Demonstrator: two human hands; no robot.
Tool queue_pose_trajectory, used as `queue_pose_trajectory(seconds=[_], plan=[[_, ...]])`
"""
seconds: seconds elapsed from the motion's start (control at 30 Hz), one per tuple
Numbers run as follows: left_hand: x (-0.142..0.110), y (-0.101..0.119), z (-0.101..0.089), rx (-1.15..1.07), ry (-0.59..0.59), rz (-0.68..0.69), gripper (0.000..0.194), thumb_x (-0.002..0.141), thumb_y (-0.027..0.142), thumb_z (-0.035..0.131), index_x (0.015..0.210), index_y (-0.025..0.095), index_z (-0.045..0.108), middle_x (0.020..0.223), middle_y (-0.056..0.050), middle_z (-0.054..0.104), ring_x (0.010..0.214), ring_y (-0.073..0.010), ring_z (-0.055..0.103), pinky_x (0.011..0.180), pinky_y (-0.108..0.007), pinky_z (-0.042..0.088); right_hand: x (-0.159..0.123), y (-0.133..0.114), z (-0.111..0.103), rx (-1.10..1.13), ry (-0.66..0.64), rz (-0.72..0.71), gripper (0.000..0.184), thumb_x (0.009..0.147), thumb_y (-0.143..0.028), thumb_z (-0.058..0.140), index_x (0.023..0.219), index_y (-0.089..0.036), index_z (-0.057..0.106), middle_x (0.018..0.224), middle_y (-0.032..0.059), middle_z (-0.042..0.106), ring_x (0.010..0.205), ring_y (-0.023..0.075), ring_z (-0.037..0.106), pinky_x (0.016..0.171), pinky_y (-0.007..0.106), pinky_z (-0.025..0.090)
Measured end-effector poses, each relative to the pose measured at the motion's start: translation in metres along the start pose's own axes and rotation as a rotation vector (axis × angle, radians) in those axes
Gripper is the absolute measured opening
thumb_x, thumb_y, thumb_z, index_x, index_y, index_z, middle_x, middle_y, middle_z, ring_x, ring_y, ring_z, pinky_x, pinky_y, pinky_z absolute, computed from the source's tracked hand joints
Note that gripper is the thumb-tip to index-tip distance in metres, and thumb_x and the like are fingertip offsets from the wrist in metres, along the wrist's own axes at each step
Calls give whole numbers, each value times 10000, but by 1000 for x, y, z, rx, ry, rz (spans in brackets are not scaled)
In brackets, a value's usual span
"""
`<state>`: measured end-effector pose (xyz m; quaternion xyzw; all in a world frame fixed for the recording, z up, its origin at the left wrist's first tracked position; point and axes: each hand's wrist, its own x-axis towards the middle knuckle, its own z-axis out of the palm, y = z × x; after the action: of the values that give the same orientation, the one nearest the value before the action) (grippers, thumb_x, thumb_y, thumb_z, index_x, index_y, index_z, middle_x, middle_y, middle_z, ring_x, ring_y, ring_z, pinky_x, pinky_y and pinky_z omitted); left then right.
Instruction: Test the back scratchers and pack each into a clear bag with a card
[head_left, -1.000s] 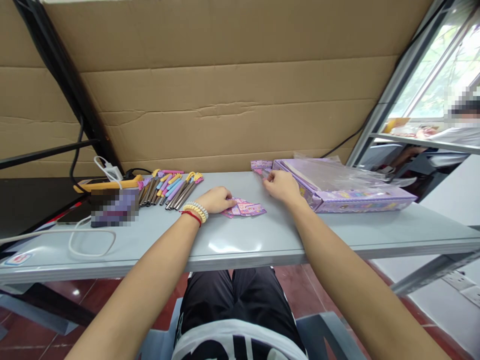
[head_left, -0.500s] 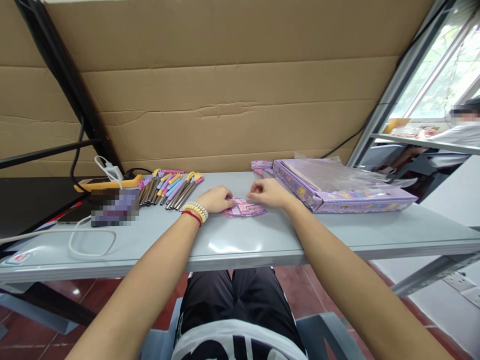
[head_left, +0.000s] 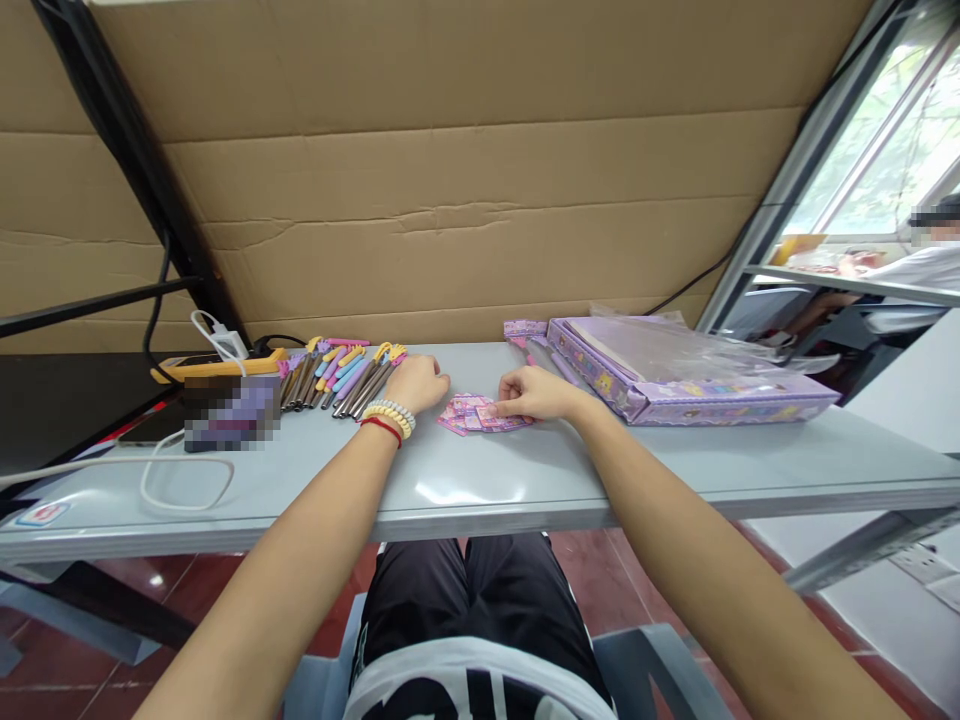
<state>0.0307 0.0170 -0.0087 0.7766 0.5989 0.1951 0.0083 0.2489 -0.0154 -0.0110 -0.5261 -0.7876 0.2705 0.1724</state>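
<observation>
Your left hand [head_left: 418, 382] has come off the cards and shifted toward the pens, while your right hand [head_left: 531, 392] has moved slightly closer over the cards' right end. Nearest you, dark trousers [head_left: 465, 590] show below the edge of the pale grey, glossy counter [head_left: 480, 490]. On it, a white looped cable [head_left: 187, 508] lies to the left. In the middle, the small pink-and-purple printed paper cards [head_left: 474, 414] lie overlapping between your hands. Your right hand is narrow, fingertips touching them; you cannot tell whether one is pinched. Your left hand is loosely curled just beside the pens; its fingertips are too unclear to tell whether it holds anything. Those slim metallic pens with pink, yellow, blue and purple tops [head_left: 341, 375] lie in a spread pile. At right sits a flat purple printed box [head_left: 720, 408], clear plastic film [head_left: 675, 345] over it, with a purple printed strip [head_left: 525, 328] by its left corner. Behind stands a creased brown cardboard panel [head_left: 465, 180]; farther right, a person [head_left: 926, 262] is partly visible.
</observation>
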Motion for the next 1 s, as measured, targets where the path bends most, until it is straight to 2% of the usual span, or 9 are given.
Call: queue_pose_trajectory(seconds=[0.27,0.4,0.53,0.63,0.77,1.0], plan=[[2,-7,-6,9,74,-111,358,785,252,482,1054,117,676,1116,-160,670,1076,-290,597,907,-364,465,0,-5,4,230,-37,-71,361,667,-492,712,719,-168,561,540,-1,589,439,120,519,452,255,402],[2,-13,-10,77,162,-174,343,788,194,465,1052,118,670,1103,-170,656,1063,-292,594,882,-372,471,0,-6,3,217,148,-131,335,683,-479,671,699,-166,554,559,-13,552,473,105,489,476,249,376],[1,-25,-18,200,236,-304,343,780,201,493,1053,81,664,1107,-212,637,1075,-327,578,865,-404,470,0,-3,1,8,349,-158,300,703,-444,614,623,-166,538,588,-8,531,543,100,454,528,248,335],[1,-37,-21,239,197,-384,353,790,272,533,1041,68,673,1126,-234,635,1092,-340,569,880,-413,459,1,-1,1,-98,364,-164,276,717,-417,582,611,-167,537,583,-6,535,561,104,447,560,253,328],[4,-49,-20,221,136,-437,400,784,370,565,1034,81,683,1095,-224,659,1065,-342,587,858,-412,464,2,-1,1,-123,364,-154,273,728,-418,558,620,-169,540,588,-2,548,563,107,448,569,254,321],[6,-52,-20,173,87,-486,458,795,428,559,1085,91,671,1153,-230,639,1078,-357,593,855,-415,464,1,-2,1,-153,354,-149,255,737,-400,551,629,-170,551,601,3,564,573,111,459,570,252,318]])
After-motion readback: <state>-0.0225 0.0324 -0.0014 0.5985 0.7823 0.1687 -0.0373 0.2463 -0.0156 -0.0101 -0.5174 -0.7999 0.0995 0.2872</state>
